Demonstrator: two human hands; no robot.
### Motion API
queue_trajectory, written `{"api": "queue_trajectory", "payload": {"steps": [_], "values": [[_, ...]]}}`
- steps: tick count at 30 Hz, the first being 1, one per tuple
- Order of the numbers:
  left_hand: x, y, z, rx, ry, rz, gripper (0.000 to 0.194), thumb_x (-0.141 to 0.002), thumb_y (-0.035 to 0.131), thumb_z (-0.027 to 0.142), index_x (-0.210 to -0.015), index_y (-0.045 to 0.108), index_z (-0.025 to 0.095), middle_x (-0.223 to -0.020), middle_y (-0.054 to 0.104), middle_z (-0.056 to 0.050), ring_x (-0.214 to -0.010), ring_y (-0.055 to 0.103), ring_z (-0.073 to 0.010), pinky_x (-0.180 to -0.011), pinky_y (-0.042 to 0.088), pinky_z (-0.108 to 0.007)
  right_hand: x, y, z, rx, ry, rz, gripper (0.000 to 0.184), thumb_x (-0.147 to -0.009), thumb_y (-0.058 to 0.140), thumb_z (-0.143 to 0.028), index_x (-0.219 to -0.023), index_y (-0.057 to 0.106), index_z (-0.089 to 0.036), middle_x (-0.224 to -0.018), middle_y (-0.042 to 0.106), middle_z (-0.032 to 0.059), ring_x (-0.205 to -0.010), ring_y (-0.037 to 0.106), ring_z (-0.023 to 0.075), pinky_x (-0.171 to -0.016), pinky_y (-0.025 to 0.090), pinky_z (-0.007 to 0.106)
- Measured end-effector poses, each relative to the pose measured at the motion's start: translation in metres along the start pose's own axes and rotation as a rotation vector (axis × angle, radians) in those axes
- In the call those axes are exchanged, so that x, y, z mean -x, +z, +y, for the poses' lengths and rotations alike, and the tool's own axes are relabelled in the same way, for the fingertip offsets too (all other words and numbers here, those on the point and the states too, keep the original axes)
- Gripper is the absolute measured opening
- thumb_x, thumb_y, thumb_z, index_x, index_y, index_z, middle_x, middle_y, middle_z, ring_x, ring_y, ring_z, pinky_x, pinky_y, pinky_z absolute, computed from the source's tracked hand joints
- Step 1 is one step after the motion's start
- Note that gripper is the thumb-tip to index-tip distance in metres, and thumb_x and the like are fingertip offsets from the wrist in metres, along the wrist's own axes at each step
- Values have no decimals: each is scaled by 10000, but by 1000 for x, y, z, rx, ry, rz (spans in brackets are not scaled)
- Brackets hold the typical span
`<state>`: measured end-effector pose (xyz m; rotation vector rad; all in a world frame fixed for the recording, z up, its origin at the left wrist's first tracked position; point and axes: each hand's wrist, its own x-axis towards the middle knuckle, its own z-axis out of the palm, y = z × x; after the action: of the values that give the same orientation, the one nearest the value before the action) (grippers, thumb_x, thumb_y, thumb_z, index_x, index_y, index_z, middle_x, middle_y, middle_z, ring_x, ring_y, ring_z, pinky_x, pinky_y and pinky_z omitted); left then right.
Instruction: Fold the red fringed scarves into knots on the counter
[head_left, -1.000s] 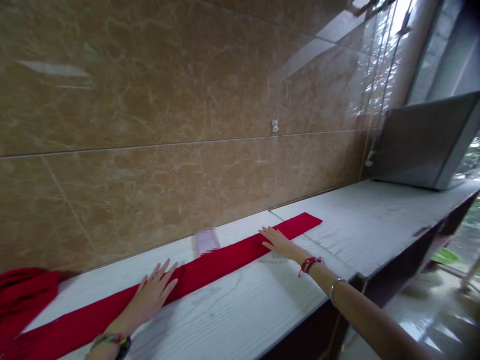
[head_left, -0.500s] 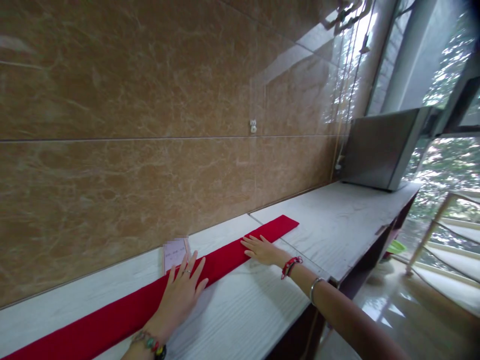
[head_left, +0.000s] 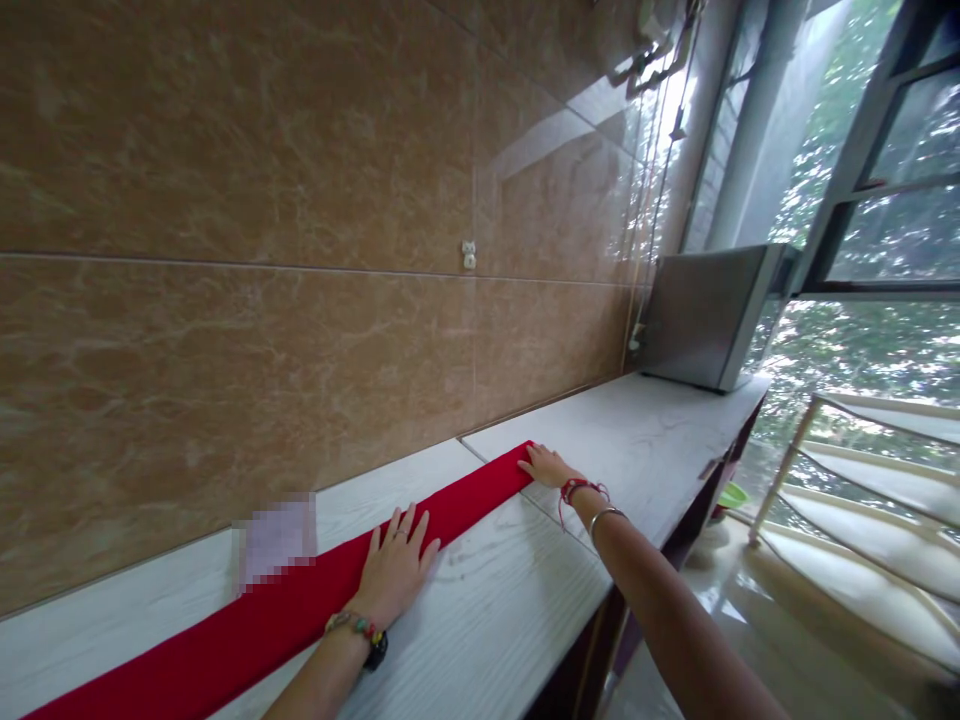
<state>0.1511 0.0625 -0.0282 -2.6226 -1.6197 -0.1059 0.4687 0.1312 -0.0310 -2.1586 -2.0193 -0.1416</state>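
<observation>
A long, flat strip of red cloth [head_left: 300, 610], which looks like a folded scarf, runs diagonally along the white counter [head_left: 450, 640]. Flat on its middle stretch rests my left hand [head_left: 396, 565], fingers spread, a ring on one finger. My right hand [head_left: 551, 467] reaches to the strip's far end, fingers stretched out and touching the cloth there; they partly cover that end. The near end of the strip runs out of view at the lower left.
A blurred pale card [head_left: 277, 540] lies between cloth and tiled wall [head_left: 262, 400]. A grey metal box-shaped appliance [head_left: 701, 315] stands at the counter's far end. On the right are a tiered rack [head_left: 862, 480] and a green basin [head_left: 733, 495] below the counter.
My right hand has slid along the strip to its far end. My left hand has also moved farther along the cloth. The view has turned right, and the red bundle at left is out of sight.
</observation>
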Motion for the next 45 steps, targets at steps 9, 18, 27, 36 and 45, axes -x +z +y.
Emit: {"api": "queue_trajectory", "payload": {"steps": [9,18,27,36,45], "values": [[1,6,0,1,31,32,477,-875,227,367,-1326,310,238,-1416,237,-66,-1294,191,-273,-1013,188,-512,-32,-13,27,-91,261,-167,270,-851,485,-318,-1063,525,-156,-1067,541,68,-888,548,168,-754,471,359],[3,5,0,39,35,47,477,-880,218,369,-1327,308,231,-1411,260,-78,-1297,186,-266,-1019,176,-504,-21,-65,-2,-139,182,-109,102,-724,565,-159,-737,636,-87,-700,627,79,-682,587,173,-557,415,228],[32,-16,-38,42,53,43,486,-880,226,371,-1307,346,173,-1410,247,-110,-1299,176,-260,-1019,201,-475,72,-170,-132,-231,-244,163,176,-724,516,-173,-861,627,-162,-796,651,36,-716,570,138,-611,385,212],[151,-26,-168,43,-226,164,484,-873,213,329,-1292,357,134,-1386,311,-116,-1289,213,-252,-1003,263,-439,226,-113,-323,-304,-797,38,225,-801,428,-229,-954,568,-142,-814,662,89,-691,613,204,-560,431,272],[220,-5,-210,62,-291,126,474,-869,265,380,-1271,399,167,-1370,339,-115,-1268,271,-238,-999,273,-435,262,-86,-345,-625,-1000,-310,400,-835,444,-368,-1181,483,-170,-1102,599,88,-996,557,198,-818,447,277]]}}
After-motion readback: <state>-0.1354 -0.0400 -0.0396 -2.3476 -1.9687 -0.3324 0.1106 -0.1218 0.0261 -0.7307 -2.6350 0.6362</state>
